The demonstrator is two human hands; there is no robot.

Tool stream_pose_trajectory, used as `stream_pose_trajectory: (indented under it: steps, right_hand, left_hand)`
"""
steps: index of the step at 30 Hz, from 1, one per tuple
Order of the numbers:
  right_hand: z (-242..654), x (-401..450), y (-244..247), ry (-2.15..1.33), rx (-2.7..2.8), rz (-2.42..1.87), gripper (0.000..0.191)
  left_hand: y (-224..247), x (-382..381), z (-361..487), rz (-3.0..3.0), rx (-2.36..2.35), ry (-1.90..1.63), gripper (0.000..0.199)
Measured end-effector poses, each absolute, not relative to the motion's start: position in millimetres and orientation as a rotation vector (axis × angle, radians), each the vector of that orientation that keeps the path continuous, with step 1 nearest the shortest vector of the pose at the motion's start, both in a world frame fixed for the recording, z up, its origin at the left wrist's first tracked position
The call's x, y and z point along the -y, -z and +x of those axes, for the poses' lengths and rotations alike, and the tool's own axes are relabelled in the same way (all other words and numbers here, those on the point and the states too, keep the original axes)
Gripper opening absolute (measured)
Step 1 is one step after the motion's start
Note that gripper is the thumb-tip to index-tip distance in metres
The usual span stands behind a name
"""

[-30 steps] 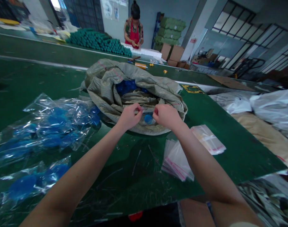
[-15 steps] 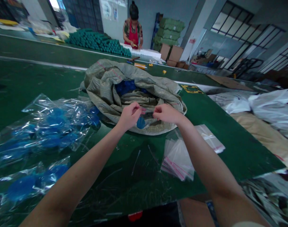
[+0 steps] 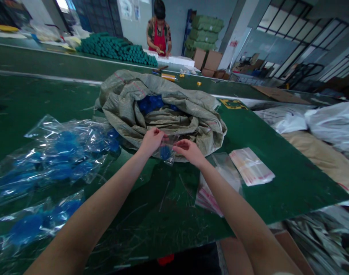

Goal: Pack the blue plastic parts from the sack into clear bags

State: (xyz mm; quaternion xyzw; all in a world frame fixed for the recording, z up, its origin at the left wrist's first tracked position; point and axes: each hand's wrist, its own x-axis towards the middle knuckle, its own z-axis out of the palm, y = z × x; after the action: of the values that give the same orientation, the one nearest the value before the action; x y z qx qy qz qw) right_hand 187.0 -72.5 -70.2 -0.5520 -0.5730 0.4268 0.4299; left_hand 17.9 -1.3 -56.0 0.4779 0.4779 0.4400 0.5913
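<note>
"What did the lens catch at the green surface [image 3: 33,95]?"

"A person's two bare hands over the rim of a woven sack [image 3: 122,100] – and between them, a small clear plastic bag [image 3: 171,142] with a blue item [image 3: 165,152] inside."

"How were the hands set?"

"The left hand [image 3: 152,141] pinched the bag's upper left edge. The right hand [image 3: 188,151] curled at its right edge, though whether it gripped could not be told."

"And around them?"

"More blue items [image 3: 151,104] lay in the sack's mouth, bagged blue pieces [image 3: 65,152] sat to the left, and a packet of clear bags [image 3: 251,166] lay to the right – a co-worker [image 3: 159,32] in a red apron stood well beyond."
</note>
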Motion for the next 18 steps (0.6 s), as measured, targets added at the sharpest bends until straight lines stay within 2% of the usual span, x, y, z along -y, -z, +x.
stream_pose_trajectory:
  steps: [5, 12, 18]
  right_hand:
    - [183, 67, 82, -0.962, 1.354, -1.363, 0.022]
    - [190, 60, 96, -1.033, 1.238, -1.318, 0.021]
    - [190, 54, 101, -1.148, 1.054, -1.313, 0.021]
  left_hand:
    - [58, 0, 14, 1.112, -1.031, -0.99, 0.01]
    - [78, -10, 3, 1.267, -0.937, -0.924, 0.029]
    - [80, -11, 5, 1.294, -0.999, -0.965, 0.019]
